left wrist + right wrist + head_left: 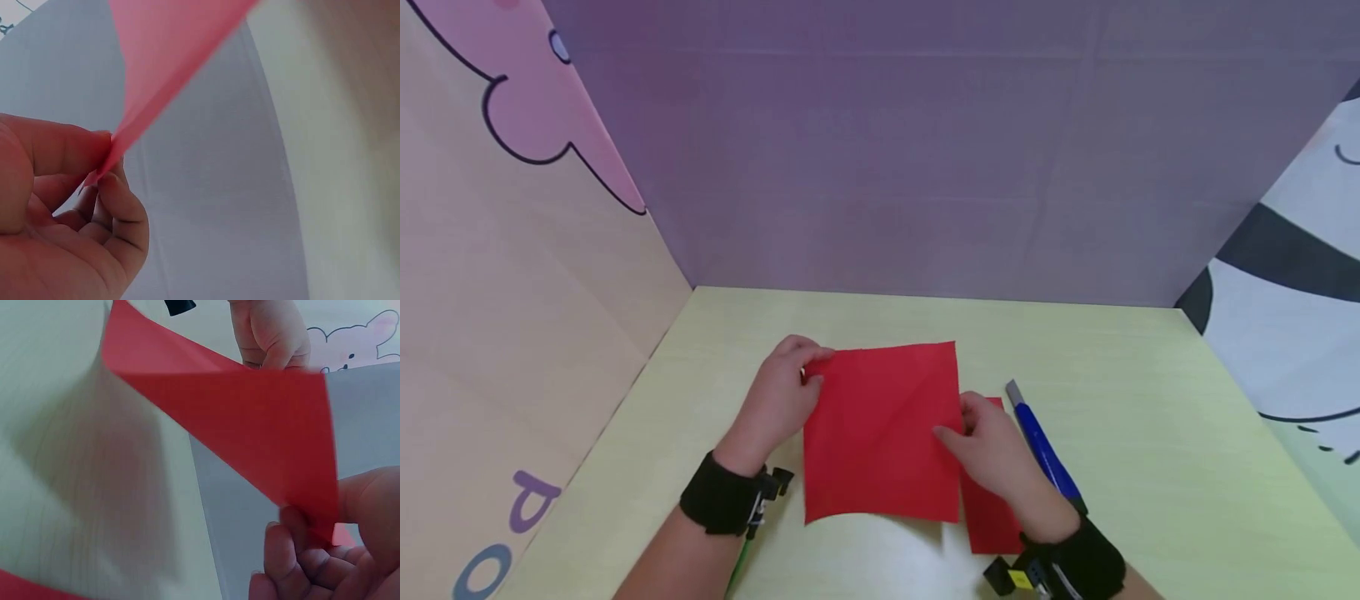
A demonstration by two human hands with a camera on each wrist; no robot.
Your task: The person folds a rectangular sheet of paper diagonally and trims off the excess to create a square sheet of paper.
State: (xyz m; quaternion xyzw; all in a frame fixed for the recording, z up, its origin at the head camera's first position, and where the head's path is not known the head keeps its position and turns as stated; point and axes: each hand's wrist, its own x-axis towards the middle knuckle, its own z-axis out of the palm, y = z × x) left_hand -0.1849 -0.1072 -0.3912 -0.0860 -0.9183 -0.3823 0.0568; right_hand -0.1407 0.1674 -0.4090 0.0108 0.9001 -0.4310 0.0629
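A near-square sheet of red paper is held up above the table between both hands, its lower edge bowed. My left hand pinches its upper left corner between thumb and fingers; the left wrist view shows the paper caught at the fingertips. On the right edge, my right hand grips the sheet, thumb in front and fingers behind. In the right wrist view the paper curves away from that hand, its shadow on the table. Partly under the right hand lies a narrower red paper strip.
A blue utility knife with its grey tip pointing away lies just right of the strip. The pale wooden table meets a purple-grey back wall. Printed cartoon panels stand at left and right. Both wrists wear black straps with small cameras.
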